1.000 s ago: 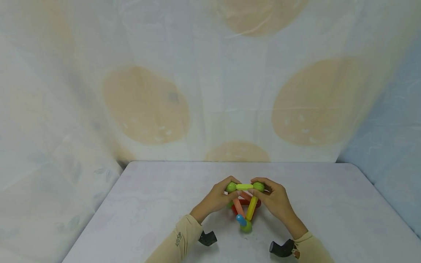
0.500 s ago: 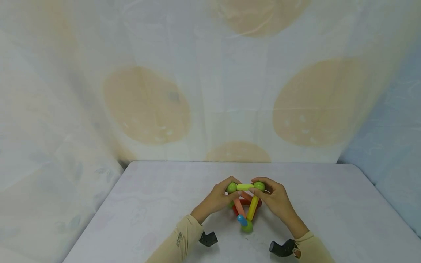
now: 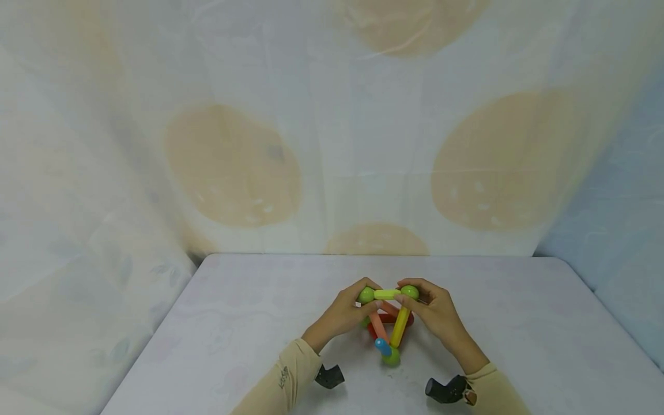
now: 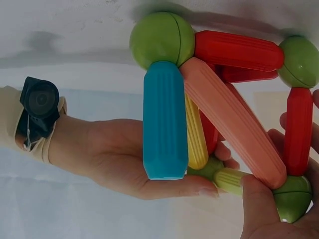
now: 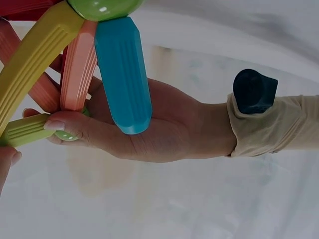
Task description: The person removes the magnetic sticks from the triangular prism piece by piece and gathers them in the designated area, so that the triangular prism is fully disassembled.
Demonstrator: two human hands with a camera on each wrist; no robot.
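Note:
A toy frame of coloured rods and green balls stands on the white table [image 3: 233, 323]. My left hand [image 3: 359, 302] pinches the top left green ball [image 3: 366, 295]. My right hand [image 3: 416, 300] pinches the top right green ball [image 3: 409, 292]. A short lime rod [image 3: 387, 294] joins the two balls. From them a yellow rod [image 3: 399, 327] and a pink rod [image 3: 378, 325] slope down to a near green ball [image 3: 392, 357], which also carries a blue rod [image 3: 383, 346]. Red rods [image 3: 386, 318] form the base. The wrist views show the blue rod [image 4: 164, 119] [image 5: 123, 74] close up.
A pale curtain with large tan circles [image 3: 230, 164] hangs behind the table and along its left side. The table's back edge [image 3: 363, 255] lies a little beyond the toy. A black wrist camera [image 3: 328, 376] sits on each sleeve.

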